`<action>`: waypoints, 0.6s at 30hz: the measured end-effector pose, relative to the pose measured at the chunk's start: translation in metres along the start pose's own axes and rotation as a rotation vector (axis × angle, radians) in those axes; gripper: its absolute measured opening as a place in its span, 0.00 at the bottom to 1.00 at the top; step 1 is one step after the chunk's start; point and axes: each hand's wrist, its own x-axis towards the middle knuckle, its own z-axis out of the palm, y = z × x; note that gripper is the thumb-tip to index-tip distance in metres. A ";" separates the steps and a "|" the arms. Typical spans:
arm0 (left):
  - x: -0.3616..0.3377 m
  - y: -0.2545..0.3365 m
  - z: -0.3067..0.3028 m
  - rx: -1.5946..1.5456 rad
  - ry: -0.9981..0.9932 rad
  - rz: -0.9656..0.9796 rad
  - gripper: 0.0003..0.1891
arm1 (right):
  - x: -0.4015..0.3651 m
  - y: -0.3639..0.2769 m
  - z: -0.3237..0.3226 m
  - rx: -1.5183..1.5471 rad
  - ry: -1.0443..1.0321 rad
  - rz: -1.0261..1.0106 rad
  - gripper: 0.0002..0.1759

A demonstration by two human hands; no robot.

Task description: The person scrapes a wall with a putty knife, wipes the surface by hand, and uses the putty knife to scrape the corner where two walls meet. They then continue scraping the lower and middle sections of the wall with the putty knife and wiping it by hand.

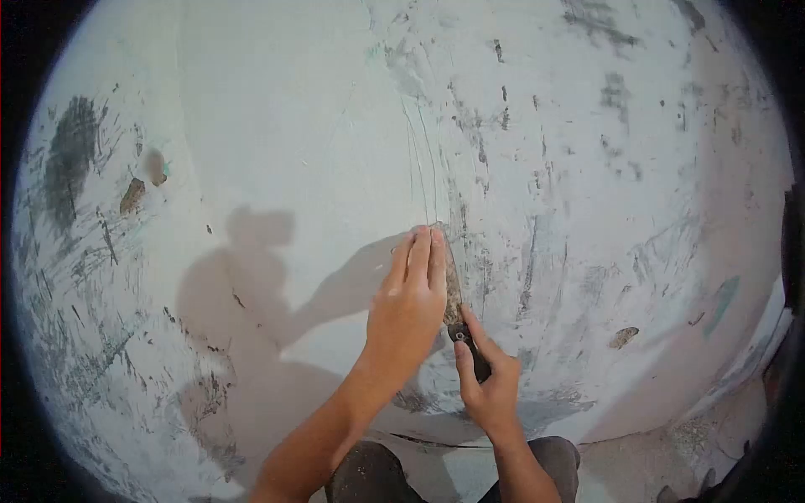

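Note:
In my right hand [493, 392] is the dark handle of a putty knife [454, 295], with the fingers wrapped round it. The stained metal blade points up along the wall [277, 109]. My left hand [407, 310] lies over the blade's upper part, its fingers stretched out and pointing up, the tips near the blade's end. Part of the blade is hidden under those fingers. Above the fingertips, thin ridges run up through the pale coating. Left of the knife the wall is smooth and whitish; to the right it is rough and streaked with dark marks.
Small chipped holes [132, 196] and a dark grey smear [71, 159] mark the wall at left. Another chip [623, 338] is at lower right. My shadow [239, 293] falls across the wall. My knees [369, 474] are close to its base, above a dusty floor [671, 453].

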 end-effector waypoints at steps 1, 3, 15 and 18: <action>-0.003 0.001 0.000 -0.002 -0.003 -0.003 0.34 | -0.004 0.001 0.000 -0.002 -0.002 0.003 0.27; -0.005 -0.001 -0.001 -0.029 0.026 0.001 0.32 | -0.009 -0.001 0.003 0.033 0.013 0.025 0.27; -0.001 0.008 0.013 -0.067 0.116 -0.059 0.33 | 0.003 0.009 -0.011 -0.026 0.009 -0.074 0.25; -0.004 0.006 0.011 -0.024 0.119 -0.037 0.31 | -0.007 0.003 -0.012 -0.036 -0.024 0.102 0.25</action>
